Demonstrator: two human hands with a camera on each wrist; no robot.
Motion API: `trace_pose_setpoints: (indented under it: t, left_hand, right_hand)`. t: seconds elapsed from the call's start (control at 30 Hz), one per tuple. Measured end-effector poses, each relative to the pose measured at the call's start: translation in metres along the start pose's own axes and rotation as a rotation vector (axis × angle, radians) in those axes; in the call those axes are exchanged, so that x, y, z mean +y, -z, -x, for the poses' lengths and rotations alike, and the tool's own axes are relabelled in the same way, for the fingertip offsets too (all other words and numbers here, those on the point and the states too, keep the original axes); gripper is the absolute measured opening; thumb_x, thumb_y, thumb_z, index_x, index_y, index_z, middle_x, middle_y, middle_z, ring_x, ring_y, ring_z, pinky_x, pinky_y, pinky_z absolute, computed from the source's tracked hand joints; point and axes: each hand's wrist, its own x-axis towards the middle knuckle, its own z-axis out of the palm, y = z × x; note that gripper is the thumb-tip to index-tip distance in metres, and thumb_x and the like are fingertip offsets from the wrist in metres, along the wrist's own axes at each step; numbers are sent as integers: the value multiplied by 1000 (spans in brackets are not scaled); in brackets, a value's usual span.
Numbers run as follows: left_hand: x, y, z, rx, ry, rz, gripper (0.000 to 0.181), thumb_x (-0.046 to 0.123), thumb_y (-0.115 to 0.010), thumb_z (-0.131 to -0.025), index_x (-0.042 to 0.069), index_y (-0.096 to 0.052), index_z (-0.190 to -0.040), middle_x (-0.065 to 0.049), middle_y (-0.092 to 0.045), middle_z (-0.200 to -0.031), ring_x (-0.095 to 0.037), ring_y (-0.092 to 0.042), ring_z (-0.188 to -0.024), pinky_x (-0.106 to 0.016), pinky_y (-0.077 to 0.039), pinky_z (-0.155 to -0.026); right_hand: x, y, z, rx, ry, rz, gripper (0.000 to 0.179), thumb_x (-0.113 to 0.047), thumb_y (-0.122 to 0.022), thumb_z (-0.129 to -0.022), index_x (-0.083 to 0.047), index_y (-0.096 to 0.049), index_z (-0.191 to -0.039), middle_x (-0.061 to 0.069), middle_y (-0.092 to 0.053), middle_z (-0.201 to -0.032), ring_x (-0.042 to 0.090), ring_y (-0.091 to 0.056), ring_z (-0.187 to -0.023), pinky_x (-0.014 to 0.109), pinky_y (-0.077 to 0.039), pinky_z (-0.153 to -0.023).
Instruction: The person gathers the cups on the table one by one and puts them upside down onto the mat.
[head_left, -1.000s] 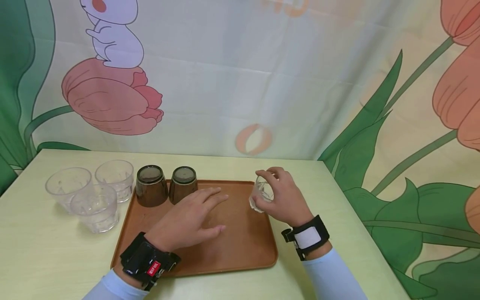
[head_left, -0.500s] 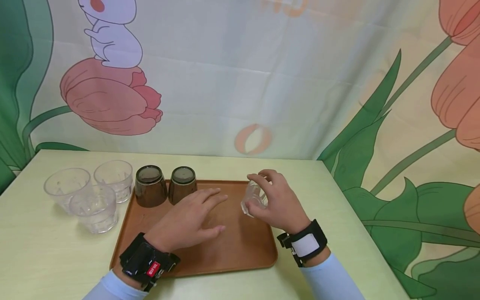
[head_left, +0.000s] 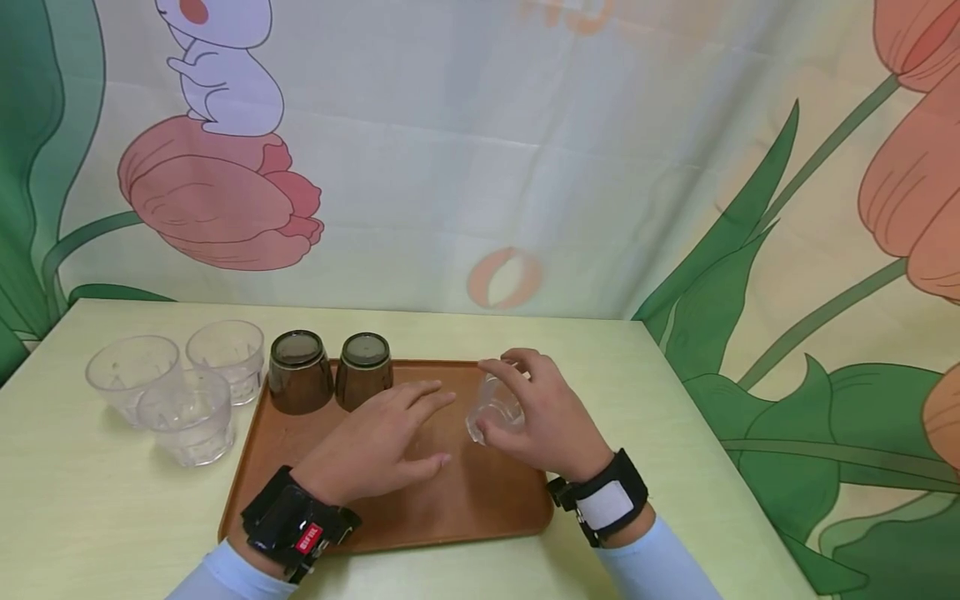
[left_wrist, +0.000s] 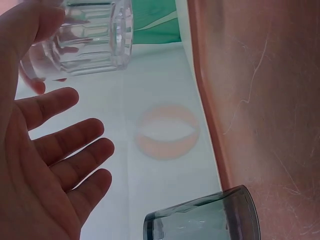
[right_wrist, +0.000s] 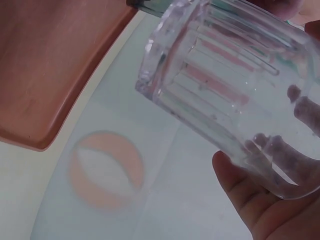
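Observation:
My right hand (head_left: 551,421) grips a clear ribbed drinking glass (head_left: 491,408) between thumb and fingers, over the right part of the brown tray (head_left: 480,508). In the right wrist view the glass (right_wrist: 215,82) lies tilted across the picture, its thick base towards the tray. My left hand (head_left: 371,442) hovers over the tray's left half, palm down, fingers extended and holding nothing. Its fingers (left_wrist: 75,140) are spread in the left wrist view, just below the clear glass. Two smoky dark glasses, one left (head_left: 302,375) and one right (head_left: 365,371), stand upside down at the tray's back left.
Left of the tray, three clear glasses stand upright in a cluster on the pale table (head_left: 75,500): a back-left one (head_left: 135,371), a back-right one (head_left: 228,358) and a front one (head_left: 187,421). A printed curtain (head_left: 420,167) hangs behind the table.
My right hand has carried the clear glass leftward and slightly towards me, from the tray's right edge to farther over the tray. The left hand has stayed in place.

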Motion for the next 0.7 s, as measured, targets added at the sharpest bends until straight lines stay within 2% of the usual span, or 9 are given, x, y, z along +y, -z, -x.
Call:
trace_pose_setpoints:
  t: [0.2, 0.7]
  left_hand:
    - [0, 0, 0, -11, 10, 0, 71, 52, -68, -88, 14, -52, -146, -11, -54, -144, -26, -52, -133, -47, -46, -109]
    - [1, 1, 0, -25, 17, 2, 71, 54, -66, -89, 16, -51, -146, -9, -54, -145, -24, -52, -133, -46, -45, -109]
  right_hand:
    - [-5, 0, 0, 2, 37, -42, 59, -38, -71, -83, -15, -59, -136, 11, -54, -126, 24, -55, -109, 39, -56, -84]
    - [-11, -1, -1, 46, 113, -57, 60, -39, -67, -85, -16, -54, -139, 14, -54, -126, 26, -55, -113, 43, -54, -93]
